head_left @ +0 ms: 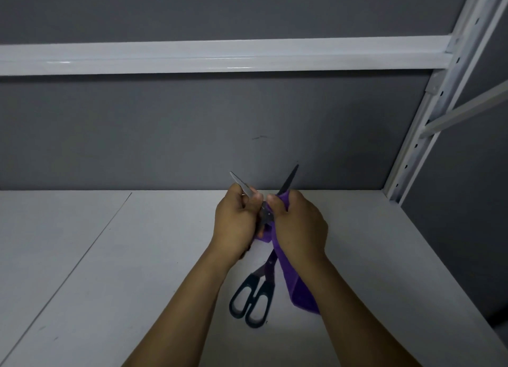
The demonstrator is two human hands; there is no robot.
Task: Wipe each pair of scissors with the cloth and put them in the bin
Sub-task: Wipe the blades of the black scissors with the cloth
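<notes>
Clearly the wiping step is in hand: in mid-frame the left hand (236, 223) pinches the bare silver blade of an open pair of steel scissors (266, 215), while the right hand (299, 229) has its grip curled round a purple cloth (298, 289) wrapped on the other, darker blade. A second pair of black-handled scissors (254, 295) lies on the white shelf (110, 270) just below the hands, probably unwiped. No bin shows. Next, the cloth should slide toward the tip, keeping fingers off the edge.
</notes>
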